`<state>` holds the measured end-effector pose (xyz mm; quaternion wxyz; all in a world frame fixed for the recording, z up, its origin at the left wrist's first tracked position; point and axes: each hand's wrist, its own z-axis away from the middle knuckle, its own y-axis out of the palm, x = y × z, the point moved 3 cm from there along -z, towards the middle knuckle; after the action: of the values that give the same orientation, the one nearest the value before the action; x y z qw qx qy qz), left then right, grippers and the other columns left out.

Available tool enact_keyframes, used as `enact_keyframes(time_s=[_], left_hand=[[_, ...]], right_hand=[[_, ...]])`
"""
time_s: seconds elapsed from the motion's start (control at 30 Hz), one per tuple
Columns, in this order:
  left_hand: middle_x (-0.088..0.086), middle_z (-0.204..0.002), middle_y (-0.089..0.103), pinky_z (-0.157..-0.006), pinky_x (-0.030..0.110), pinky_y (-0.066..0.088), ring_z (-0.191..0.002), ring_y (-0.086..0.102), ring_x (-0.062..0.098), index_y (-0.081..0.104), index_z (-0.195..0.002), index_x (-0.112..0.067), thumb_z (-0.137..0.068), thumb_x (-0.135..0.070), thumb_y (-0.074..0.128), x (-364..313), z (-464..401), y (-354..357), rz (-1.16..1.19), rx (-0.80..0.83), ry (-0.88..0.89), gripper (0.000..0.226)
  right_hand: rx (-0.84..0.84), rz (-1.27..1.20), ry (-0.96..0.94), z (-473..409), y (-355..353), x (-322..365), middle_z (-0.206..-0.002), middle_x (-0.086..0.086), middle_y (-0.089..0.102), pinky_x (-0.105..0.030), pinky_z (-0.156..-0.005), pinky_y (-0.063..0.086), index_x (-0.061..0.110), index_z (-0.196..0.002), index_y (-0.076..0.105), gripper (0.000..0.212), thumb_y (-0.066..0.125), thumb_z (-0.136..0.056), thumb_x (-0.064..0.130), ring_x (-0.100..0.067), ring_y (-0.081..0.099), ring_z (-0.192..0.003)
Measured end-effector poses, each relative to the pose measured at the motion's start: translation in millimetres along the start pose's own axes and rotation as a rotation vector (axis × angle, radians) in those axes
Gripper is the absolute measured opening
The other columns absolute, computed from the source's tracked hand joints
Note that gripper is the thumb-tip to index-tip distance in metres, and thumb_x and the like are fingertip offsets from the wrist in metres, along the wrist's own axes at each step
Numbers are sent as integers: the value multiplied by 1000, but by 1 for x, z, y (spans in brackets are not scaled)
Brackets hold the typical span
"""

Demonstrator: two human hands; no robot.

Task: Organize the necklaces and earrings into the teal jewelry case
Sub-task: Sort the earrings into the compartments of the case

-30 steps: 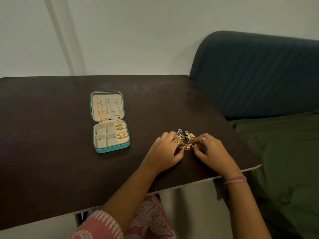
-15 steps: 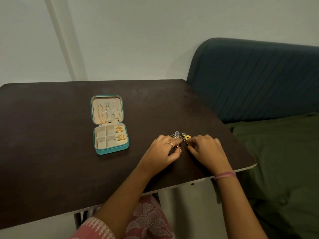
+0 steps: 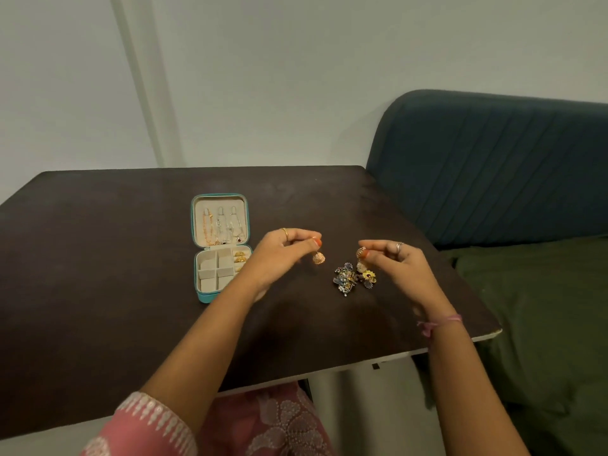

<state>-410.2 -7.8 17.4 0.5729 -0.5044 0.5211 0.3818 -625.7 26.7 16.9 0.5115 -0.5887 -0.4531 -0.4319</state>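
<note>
- Fingers (image 3: 309,240) of the left hand (image 3: 283,255) pinch a gold earring (image 3: 318,258); the right hand (image 3: 394,258) pinches its match (image 3: 361,252) above the pile (image 3: 353,278).
- Step, likely: pair lifted, not stowed. Next: carry both to an empty case (image 3: 205,296) compartment, well left on the surface (image 3: 98,274).

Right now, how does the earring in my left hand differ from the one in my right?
The left earring hangs clear of the pile; the right earring sits just above it. The left dangles freely below the fingers; the right is tucked against them. Both are gold domes, pinched at the top.
</note>
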Motion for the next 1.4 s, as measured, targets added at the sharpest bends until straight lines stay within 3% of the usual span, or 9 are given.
enact_keyframes(time_s=[0.17, 0.33, 0.6, 0.67, 0.83, 0.93, 1.03, 1.27, 1.4], left_hand=[[-4, -95, 71, -75, 17, 45, -83, 62, 3, 70, -107, -21, -87, -18, 67, -2, -16, -25, -24, -27, -48, 20], [2, -100, 71, -82, 23, 51, -95, 66, 12, 66, -113, -15, -85, -14, 69, 7, -34, -43, -149, -15, -98, 29], [5, -83, 70, -61, 18, 50, -61, 60, 9, 66, -102, -9, -84, -4, 67, 19, -61, -45, -436, 17, -194, 19], [9, -89, 69, -62, 21, 52, -66, 62, 13, 66, -96, -10, -83, -2, 68, 23, -69, -42, -499, 35, -267, 15], [15, -99, 71, -89, 36, 52, -77, 58, 20, 71, -102, -3, -82, -9, 69, 29, -84, -37, -711, 96, -360, 21], [14, -92, 70, -86, 34, 53, -81, 65, 23, 70, -105, -3, -79, -13, 72, 28, -90, -36, -760, 94, -396, 28], [16, -106, 70, -87, 35, 53, -99, 67, 27, 69, -107, -4, -76, -14, 75, 29, -96, -35, -819, 117, -424, 32], [12, -92, 63, -82, 32, 50, -82, 62, 22, 68, -105, -4, -85, -18, 67, 27, -103, -37, -1000, 199, -490, 25], [-2, -71, 53, -59, 23, 42, -52, 51, 8, 57, -76, -21, -95, -21, 51, 24, -104, -38, -1086, 370, -626, 20]], right_hand=[[102, -166, 63, -34, 20, 1, -94, -1, 73, -14, -77, 52, 10, -110, 69, 22, 61, -89, 6, -7, 67, -87], [200, -322, 161, -70, 47, -11, -90, 0, 72, -20, -74, 53, 10, -110, 66, 22, 55, -93, 1, -8, 68, -84], [336, -145, 318, -103, 87, -23, -86, -2, 63, -18, -67, 52, 5, -112, 62, 21, 50, -95, 1, -8, 61, -76], [378, -91, 359, -108, 94, -25, -85, -1, 63, -18, -70, 51, 10, -105, 63, 18, 50, -95, 2, -7, 60, -77], [417, 36, 402, -119, 101, -27, -83, 0, 65, -16, -64, 52, 6, -112, 63, 20, 51, -96, 3, -5, 62, -74], [425, 86, 405, -123, 104, -28, -84, -4, 69, -15, -62, 53, 2, -111, 64, 20, 54, -94, 3, -5, 65, -70], [436, 114, 416, -126, 106, -28, -82, -5, 70, -14, -57, 53, 3, -106, 67, 17, 56, -92, 2, -5, 67, -67], [437, 195, 395, -130, 112, -26, -77, -1, 69, -12, -52, 51, 4, -106, 67, 18, 57, -92, 4, -3, 66, -61], [454, 320, 371, -131, 119, -24, -79, 1, 67, -12, -52, 48, 5, -110, 68, 20, 59, -92, 6, -4, 60, -63]])
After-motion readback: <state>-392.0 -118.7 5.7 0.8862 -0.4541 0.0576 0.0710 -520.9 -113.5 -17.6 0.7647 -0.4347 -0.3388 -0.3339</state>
